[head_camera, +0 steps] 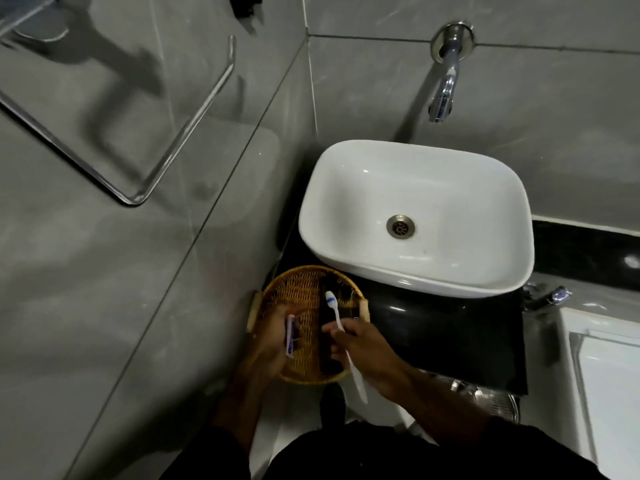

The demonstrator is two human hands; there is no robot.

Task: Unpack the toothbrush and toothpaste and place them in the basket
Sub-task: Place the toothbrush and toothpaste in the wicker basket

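Setting: A person stood over a white sink [415, 216] on a black counter [450, 334], with a wall tap [445, 84] at twelve o'clock from the bowl.
Basket: The woven basket [298, 285] sat on the counter at about seven o'clock from the sink, just beside its rim, against the grey wall.
Basket contents: A dark, flat item [327, 355] lay along the basket floor; what it was could not be told.
Right hand: The right hand [363, 348] was closed round the toothbrush [341, 327] near mid-handle, pinching it between thumb and fingers.
Toothbrush: It was bare of wrapping, head pointing to eleven o'clock over the basket middle, tail running out past the rim toward five o'clock. It looked held above the weave, not resting on it.
Left hand: The left hand [273, 344] gripped the small toothpaste [290, 336], upright between its fingers, at the basket's nine o'clock side.
Toothpaste: White and purple; whether a carton or the tube itself was too small to tell.
Done: Judging by the bare brush, its unpacking looked finished.
Left: Neither item was in the basket yet; both needed lowering and releasing, and the paste possibly unboxing first.
Progress: Roughly past halfway, by this view.
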